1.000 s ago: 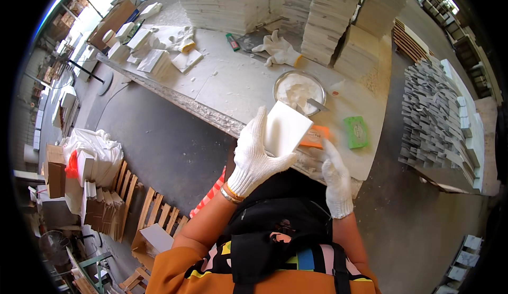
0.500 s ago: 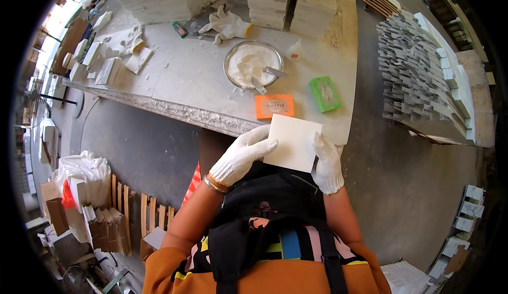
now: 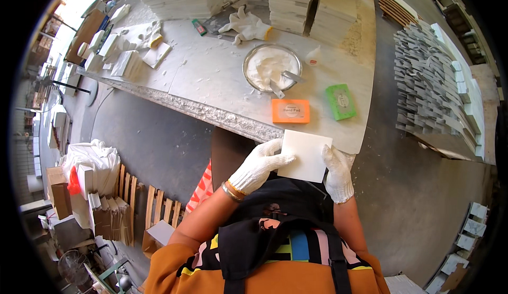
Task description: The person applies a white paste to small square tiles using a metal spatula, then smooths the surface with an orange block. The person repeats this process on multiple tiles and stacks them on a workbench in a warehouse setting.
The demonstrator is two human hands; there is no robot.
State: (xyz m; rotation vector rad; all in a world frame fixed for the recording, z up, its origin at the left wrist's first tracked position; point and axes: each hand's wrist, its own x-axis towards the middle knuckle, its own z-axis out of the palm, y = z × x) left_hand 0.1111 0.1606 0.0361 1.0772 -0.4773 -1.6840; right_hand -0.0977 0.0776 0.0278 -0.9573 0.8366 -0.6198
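Observation:
A plain white square tile (image 3: pixel 305 156) is held between my two gloved hands, just off the table's near edge. My left hand (image 3: pixel 259 164), in a white knit glove, grips its left side, thumb across the face. On the right edge, my right hand (image 3: pixel 337 172), gloved the same way, closes with its thumb on the front. Both hands' other fingers are mostly hidden behind the tile. Beyond it on the table lie an orange hand pad (image 3: pixel 290 111) and a green pad (image 3: pixel 341 102). A metal bowl (image 3: pixel 247 74) of white paste holds two scraper blades.
The stone table (image 3: pixel 201 77) has a rough, chipped front edge. Stacks of tiles (image 3: pixel 293 3) stand at its back, near a spare white glove (image 3: pixel 246 25). Rows of grey-white tile pieces (image 3: pixel 423 74) stand to the right. Wooden pallets (image 3: pixel 159 207) and a plastic-wrapped pile (image 3: pixel 95 161) lie lower left.
The whole view has shifted, so table and hands appear further right and slightly lower. Both hands keep their hold on the tile, which looks a little less tilted.

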